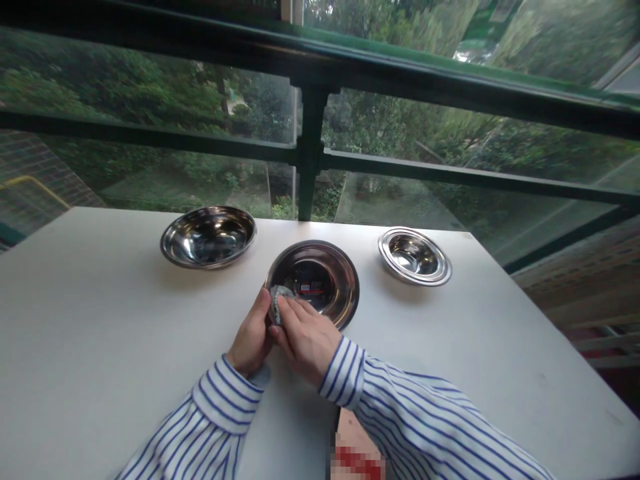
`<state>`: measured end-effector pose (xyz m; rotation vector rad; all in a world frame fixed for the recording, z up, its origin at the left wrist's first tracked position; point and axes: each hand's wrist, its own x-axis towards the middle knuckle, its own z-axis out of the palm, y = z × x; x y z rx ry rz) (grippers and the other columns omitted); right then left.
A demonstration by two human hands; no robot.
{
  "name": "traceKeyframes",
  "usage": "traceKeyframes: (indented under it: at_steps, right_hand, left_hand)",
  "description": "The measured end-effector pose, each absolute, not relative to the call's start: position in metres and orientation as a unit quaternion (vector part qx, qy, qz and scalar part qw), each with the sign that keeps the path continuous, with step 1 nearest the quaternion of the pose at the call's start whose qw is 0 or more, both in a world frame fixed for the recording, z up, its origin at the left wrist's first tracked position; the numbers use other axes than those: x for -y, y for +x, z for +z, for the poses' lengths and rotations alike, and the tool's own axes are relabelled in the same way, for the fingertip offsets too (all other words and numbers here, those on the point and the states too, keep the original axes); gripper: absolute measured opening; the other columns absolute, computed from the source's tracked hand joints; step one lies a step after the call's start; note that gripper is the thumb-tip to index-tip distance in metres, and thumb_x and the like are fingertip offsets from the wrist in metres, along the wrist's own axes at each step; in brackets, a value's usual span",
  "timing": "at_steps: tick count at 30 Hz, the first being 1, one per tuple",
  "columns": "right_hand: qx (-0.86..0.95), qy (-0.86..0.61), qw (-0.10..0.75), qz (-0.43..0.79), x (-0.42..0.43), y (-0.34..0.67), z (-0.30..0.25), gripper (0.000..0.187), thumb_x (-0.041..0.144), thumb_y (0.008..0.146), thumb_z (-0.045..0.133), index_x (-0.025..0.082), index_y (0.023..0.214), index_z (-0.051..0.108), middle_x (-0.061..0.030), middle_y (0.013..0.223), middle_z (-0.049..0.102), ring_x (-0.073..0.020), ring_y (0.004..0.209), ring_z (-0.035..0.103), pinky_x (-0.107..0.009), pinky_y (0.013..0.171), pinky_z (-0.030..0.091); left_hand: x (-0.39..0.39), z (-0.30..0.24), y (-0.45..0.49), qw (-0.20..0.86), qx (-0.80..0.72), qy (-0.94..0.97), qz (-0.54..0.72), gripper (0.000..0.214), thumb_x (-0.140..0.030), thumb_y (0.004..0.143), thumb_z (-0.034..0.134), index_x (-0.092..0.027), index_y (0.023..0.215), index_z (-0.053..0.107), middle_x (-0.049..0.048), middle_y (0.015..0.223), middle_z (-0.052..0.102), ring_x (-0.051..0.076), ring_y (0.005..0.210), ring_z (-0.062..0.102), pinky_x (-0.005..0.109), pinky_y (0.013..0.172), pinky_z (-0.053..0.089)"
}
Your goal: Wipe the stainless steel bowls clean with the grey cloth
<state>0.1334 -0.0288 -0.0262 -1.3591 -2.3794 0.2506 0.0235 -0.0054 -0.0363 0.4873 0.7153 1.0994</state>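
Both your hands meet just below the centre of the frame, on the near rim of the middle bowl, which sits on the white tabletop. Your left hand curls onto that rim with its grip closed on it, likely to steady the bowl against sliding. Your right hand lays its fingers together and flat over the cloth wad, pressing it to the rim's left edge. Whether the thumb clamps it from below I cannot tell, as it's tucked out of sight.

The wad is small, grey and mostly covered, so what it's made of is hard to call. Inside the bowl there's a label with a red strip, too blurred to read. To the upper left a wide bowl stands well apart. To the right is a rimmed bowl, also apart, and both seem parked clear of your elbows. Your striped sleeves run off the bottom edge. Behind, the railing and its glass show only smeared greenery.
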Motion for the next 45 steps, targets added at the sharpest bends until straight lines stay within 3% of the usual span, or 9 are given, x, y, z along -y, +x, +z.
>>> traceKeyframes:
  at_steps: [7,11,17,25,30,35,45]
  right_hand:
    - [0.902,-0.415,0.101,0.061,0.039,0.177,-0.021,0.037,0.025,0.087,0.049,0.008,0.121,0.050,-0.0160,0.109,0.062,-0.0272,0.101,0.056,-0.049,0.096,0.040]
    - [0.912,-0.399,0.079,0.061,0.041,0.185,-0.019,0.033,0.023,0.087,0.049,0.009,0.117,0.052,-0.0154,0.102,0.063,-0.0256,0.099,0.057,-0.047,0.096,0.039]
    - [0.907,-0.391,0.133,0.077,0.034,0.156,-0.027,0.045,0.026,0.088,0.047,0.003,0.127,0.043,-0.0195,0.120,0.056,-0.0274,0.108,0.052,-0.043,0.096,0.041]
    - [0.921,-0.381,0.055,0.058,0.039,0.190,-0.019,0.039,0.024,0.086,0.051,0.011,0.123,0.048,-0.0152,0.115,0.060,-0.0256,0.107,0.054,-0.047,0.100,0.037]
    - [0.927,-0.357,0.110,0.014,0.035,0.171,-0.030,0.037,0.022,0.088,0.044,0.004,0.120,0.051,-0.0183,0.110,0.062,-0.0265,0.099,0.057,-0.043,0.093,0.045]
    - [0.911,-0.361,0.200,0.009,0.032,0.159,-0.038,0.038,0.020,0.088,0.041,-0.001,0.119,0.050,-0.0199,0.109,0.062,-0.0260,0.098,0.058,-0.037,0.090,0.049]
    - [0.886,-0.376,0.246,0.113,0.028,0.148,-0.031,0.034,0.024,0.090,0.041,0.005,0.117,0.046,-0.0181,0.110,0.061,-0.0228,0.104,0.055,-0.035,0.092,0.047]
  left_hand:
    - [-0.002,-0.039,0.019,0.721,-0.325,0.246,0.560,0.044,-0.040,0.085,0.052,-0.016,0.121,0.059,0.0087,0.117,0.066,0.028,0.117,0.053,0.042,0.102,0.038]
    - [-0.003,-0.039,0.019,0.729,-0.324,0.254,0.547,0.047,-0.042,0.085,0.051,-0.015,0.122,0.058,0.0094,0.118,0.066,0.028,0.118,0.052,0.042,0.103,0.037]
    - [-0.002,-0.038,0.016,0.745,-0.321,0.248,0.529,0.052,-0.049,0.086,0.045,-0.013,0.122,0.059,0.0115,0.117,0.066,0.029,0.116,0.054,0.043,0.101,0.039]
    - [-0.006,-0.040,0.015,0.717,-0.331,0.292,0.539,0.051,-0.047,0.086,0.048,-0.014,0.123,0.058,0.0105,0.117,0.066,0.029,0.117,0.053,0.042,0.101,0.039]
    - [-0.006,-0.034,0.015,0.715,-0.297,0.296,0.560,0.053,-0.053,0.087,0.040,-0.020,0.124,0.056,0.0077,0.122,0.063,0.026,0.121,0.050,0.040,0.103,0.036]
    - [-0.004,-0.035,0.014,0.720,-0.279,0.298,0.561,0.053,-0.054,0.085,0.044,-0.022,0.124,0.056,0.0064,0.125,0.061,0.026,0.122,0.048,0.041,0.105,0.034]
    - [-0.002,-0.050,0.019,0.727,-0.326,0.296,0.526,0.058,-0.061,0.076,0.052,-0.019,0.115,0.063,0.0097,0.112,0.068,0.028,0.114,0.055,0.041,0.099,0.041]
